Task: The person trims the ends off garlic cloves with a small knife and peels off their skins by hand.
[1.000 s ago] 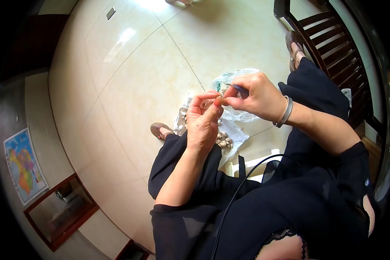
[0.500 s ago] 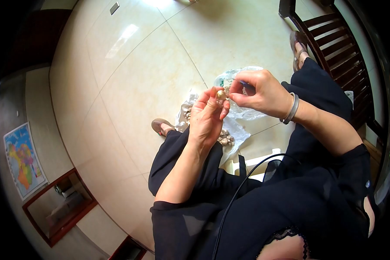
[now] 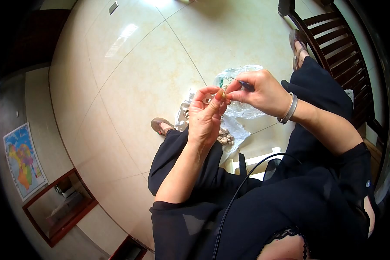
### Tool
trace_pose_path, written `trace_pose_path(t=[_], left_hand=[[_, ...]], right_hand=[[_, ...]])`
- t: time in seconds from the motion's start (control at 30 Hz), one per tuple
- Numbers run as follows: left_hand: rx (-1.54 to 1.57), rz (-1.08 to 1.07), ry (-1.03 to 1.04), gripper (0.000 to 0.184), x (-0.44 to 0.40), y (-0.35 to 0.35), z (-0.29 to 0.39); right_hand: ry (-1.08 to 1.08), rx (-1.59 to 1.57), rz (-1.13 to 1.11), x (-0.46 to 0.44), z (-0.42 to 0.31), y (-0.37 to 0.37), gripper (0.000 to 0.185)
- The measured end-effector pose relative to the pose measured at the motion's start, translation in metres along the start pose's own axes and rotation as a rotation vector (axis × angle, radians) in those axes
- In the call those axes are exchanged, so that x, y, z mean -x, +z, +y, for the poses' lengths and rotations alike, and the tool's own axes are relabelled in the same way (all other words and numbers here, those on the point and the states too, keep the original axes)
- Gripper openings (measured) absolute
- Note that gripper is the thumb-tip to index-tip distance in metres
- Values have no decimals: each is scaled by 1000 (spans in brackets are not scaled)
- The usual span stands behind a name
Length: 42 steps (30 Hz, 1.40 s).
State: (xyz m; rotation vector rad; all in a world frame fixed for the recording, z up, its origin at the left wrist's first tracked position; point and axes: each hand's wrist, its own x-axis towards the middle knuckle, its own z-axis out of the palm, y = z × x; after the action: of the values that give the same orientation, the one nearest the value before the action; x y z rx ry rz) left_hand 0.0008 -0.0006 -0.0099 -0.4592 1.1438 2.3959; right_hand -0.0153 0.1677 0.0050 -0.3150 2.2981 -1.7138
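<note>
My left hand [image 3: 205, 117] is closed, pinching a small pale mushroom [image 3: 223, 95] between thumb and fingers. Mostly covered by the fingertips, it shows only in part. My right hand [image 3: 260, 93] is closed round a small knife [image 3: 247, 86] with a dark handle; the blade is hard to make out. The right thumb and forefinger meet the mushroom, so both hands' fingertips are together. Below them, a white plastic bag [image 3: 238, 129] lies spread on the floor with brownish mushrooms [image 3: 225, 137] on it. Beyond it is a clear plastic bag [image 3: 251, 112], partly hidden by my right hand.
A white plastic stool [image 3: 271, 157] shows between my legs, and a black cable [image 3: 242, 184] runs across my lap. To the right stands a dark slatted wooden bench [image 3: 333, 41]. A small flat grey object [image 3: 113, 8] lies far off on the tiled floor [image 3: 130, 95].
My right fingertips have come in against the mushroom, and my left fingers now cover more of it. The knife handle shows more plainly in my right hand. The bags stay put.
</note>
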Motion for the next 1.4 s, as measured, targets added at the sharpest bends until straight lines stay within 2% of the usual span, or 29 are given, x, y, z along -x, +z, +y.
trace_pose_path(t=[0.17,0.23,0.5,0.73,1.1,1.4], left_hand=[[-57,-42,36,21,-1,-3,-1],[-72,-85,42,15,0,-4,0],[-104,-56,55,16,1,-3,-3],[-44,0,24,19,2,3,-4],[-11,-23,19,16,1,3,-3],[13,-41,-53,24,-2,-4,5]], right_hand=[[11,-5,-11,-1,2,0,11],[14,-9,-13,-1,2,0,10],[-60,59,14,0,4,2,10],[-53,66,7,0,0,-1,9],[-12,10,-7,-1,2,-3,8],[-46,42,-14,-1,0,-4,12]])
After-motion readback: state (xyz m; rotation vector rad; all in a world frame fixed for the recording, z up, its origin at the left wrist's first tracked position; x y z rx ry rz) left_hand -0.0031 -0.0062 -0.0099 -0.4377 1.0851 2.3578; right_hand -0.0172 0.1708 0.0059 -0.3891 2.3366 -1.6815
